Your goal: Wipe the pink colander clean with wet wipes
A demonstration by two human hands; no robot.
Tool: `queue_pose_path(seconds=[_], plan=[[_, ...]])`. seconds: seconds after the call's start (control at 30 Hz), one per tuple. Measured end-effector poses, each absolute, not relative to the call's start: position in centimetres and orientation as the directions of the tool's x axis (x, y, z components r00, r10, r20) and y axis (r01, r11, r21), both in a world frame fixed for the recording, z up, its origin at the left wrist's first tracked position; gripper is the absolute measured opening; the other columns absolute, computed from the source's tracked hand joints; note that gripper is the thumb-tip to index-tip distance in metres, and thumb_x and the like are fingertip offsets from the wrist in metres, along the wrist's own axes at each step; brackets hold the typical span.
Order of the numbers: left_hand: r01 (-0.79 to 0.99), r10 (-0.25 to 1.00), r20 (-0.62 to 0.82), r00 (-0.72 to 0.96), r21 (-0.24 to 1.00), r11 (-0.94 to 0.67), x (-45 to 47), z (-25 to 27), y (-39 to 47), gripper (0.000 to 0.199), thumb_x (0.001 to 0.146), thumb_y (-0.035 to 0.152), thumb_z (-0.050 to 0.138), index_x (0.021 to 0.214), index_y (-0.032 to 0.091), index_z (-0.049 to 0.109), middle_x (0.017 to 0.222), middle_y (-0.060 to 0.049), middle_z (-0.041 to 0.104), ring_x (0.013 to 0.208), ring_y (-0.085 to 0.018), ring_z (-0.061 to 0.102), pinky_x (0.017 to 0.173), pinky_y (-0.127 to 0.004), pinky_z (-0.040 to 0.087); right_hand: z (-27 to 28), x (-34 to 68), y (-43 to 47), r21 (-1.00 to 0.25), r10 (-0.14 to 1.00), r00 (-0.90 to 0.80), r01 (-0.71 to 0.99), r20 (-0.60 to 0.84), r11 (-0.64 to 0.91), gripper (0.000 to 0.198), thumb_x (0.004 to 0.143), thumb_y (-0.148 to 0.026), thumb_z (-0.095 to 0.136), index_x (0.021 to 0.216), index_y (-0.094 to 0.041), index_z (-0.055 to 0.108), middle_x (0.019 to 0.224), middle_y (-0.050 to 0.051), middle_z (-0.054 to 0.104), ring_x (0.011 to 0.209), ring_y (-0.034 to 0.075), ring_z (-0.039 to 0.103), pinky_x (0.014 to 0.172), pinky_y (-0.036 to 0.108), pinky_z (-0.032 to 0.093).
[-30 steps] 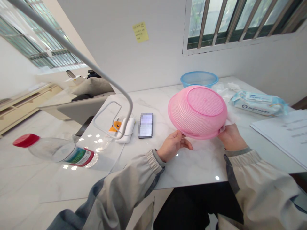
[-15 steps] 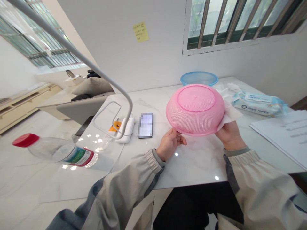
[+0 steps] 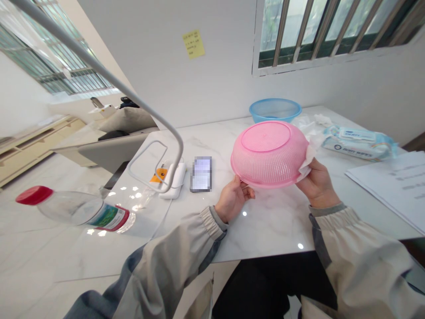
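Note:
A pink mesh basket (image 3: pixel 270 157) is held bottom-up and tilted above the white marbled table (image 3: pixel 265 235). My left hand (image 3: pixel 232 199) pinches its rim at the lower left, thumb on the outside and the other fingers curled below. On the right side, my right hand (image 3: pixel 318 184) presses a white wipe (image 3: pixel 307 164) against the basket's side and rim; some of its fingers are hidden behind the wipe and basket. Behind the pink basket stands a blue basket (image 3: pixel 275 110), near the wall.
A pack of wipes (image 3: pixel 360 144) and printed sheets (image 3: pixel 395 190) lie to the right. Crumpled white tissue (image 3: pixel 322 119) is by the blue basket. Leftward are a phone (image 3: pixel 201 173), a white lamp base (image 3: pixel 174 179) with a bent arm, and a red-capped plastic bottle (image 3: pixel 83 210).
The pink basket has tilted slightly, its right side dipping a little. My right hand with the wipe has shifted up along the basket's right side. My left hand keeps the rim.

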State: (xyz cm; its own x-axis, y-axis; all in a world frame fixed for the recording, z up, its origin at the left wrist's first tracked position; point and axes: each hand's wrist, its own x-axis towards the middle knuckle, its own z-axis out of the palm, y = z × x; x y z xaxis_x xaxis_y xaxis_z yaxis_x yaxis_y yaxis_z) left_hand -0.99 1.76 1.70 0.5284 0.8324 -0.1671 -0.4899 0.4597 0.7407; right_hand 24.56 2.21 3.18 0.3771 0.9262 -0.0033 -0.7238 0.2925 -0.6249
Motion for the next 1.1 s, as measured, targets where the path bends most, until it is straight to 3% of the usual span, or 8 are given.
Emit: queue_pose_path(seconds=[0.13,0.27,0.37,0.53,0.77,0.9,1.1], plan=[[-0.475,0.790,-0.158,0.593,0.724,0.501,-1.1,1.9,1.7,0.040,0.107,0.055,0.063,0.098,0.016,0.068,0.090,-0.005,0.070,0.074,-0.019,0.069,0.082,-0.037,0.054,3.5,24.4,2.0,-0.650,0.929,0.370,-0.707,-0.001,0.280,0.022,0.097,-0.019,0.069,0.113,-0.031,0.079,0.118,-0.001,0.087,0.133,0.021,0.075,0.115,0.042,0.063],[-0.451,0.731,-0.107,0.674,0.724,0.522,-1.2,2.0,1.4,0.036,0.103,0.052,0.071,0.115,0.018,0.067,0.122,-0.013,0.077,0.085,-0.021,0.075,0.090,-0.041,0.056,3.6,24.4,2.0,-0.633,0.923,0.384,-0.714,0.005,0.300,0.024,0.099,-0.016,0.065,0.113,-0.030,0.079,0.118,-0.001,0.087,0.130,0.019,0.077,0.114,0.038,0.064],[-0.402,0.662,-0.082,0.745,0.736,0.544,-1.3,2.1,1.2,0.042,0.103,0.055,0.071,0.124,0.019,0.065,0.142,-0.020,0.074,0.095,-0.023,0.078,0.095,-0.042,0.056,3.6,24.3,2.1,-0.615,0.925,0.380,-0.725,0.017,0.309,0.025,0.099,-0.015,0.064,0.112,-0.031,0.079,0.119,-0.003,0.087,0.128,0.019,0.078,0.114,0.041,0.064],[-0.388,0.638,-0.071,0.767,0.740,0.549,-1.3,2.4,1.0,0.043,0.101,0.053,0.077,0.126,0.021,0.067,0.153,-0.020,0.068,0.108,-0.027,0.079,0.098,-0.043,0.058,3.6,24.2,2.0,-0.612,0.925,0.380,-0.727,0.020,0.312,0.026,0.098,-0.015,0.066,0.113,-0.030,0.080,0.120,-0.002,0.087,0.131,0.020,0.076,0.115,0.041,0.063],[-0.426,0.649,-0.059,0.759,0.709,0.563,-1.1,1.9,1.0,0.038,0.094,0.047,0.086,0.116,0.020,0.071,0.138,-0.014,0.073,0.119,-0.034,0.078,0.099,-0.046,0.060,4.5,23.7,1.8,-0.611,0.932,0.361,-0.730,0.034,0.306,0.031,0.097,-0.017,0.066,0.117,-0.036,0.080,0.119,-0.004,0.087,0.131,0.022,0.076,0.117,0.047,0.062],[-0.423,0.668,-0.033,0.743,0.750,0.508,-1.0,1.5,1.0,0.044,0.094,0.054,0.084,0.114,0.018,0.071,0.136,-0.016,0.073,0.104,-0.030,0.080,0.092,-0.045,0.060,5.0,23.3,1.9,-0.616,0.920,0.390,-0.714,0.045,0.333,0.030,0.098,-0.022,0.067,0.119,-0.038,0.081,0.122,-0.004,0.086,0.134,0.022,0.075,0.117,0.046,0.061],[-0.462,0.776,-0.040,0.630,0.784,0.415,-0.8,1.5,1.2,0.049,0.093,0.063,0.081,0.095,0.017,0.064,0.092,-0.005,0.072,0.077,-0.021,0.073,0.082,-0.040,0.056,5.1,23.3,2.2,-0.614,0.911,0.412,-0.715,0.018,0.335,0.030,0.097,-0.022,0.067,0.119,-0.038,0.080,0.116,-0.004,0.087,0.130,0.022,0.077,0.116,0.045,0.062]])
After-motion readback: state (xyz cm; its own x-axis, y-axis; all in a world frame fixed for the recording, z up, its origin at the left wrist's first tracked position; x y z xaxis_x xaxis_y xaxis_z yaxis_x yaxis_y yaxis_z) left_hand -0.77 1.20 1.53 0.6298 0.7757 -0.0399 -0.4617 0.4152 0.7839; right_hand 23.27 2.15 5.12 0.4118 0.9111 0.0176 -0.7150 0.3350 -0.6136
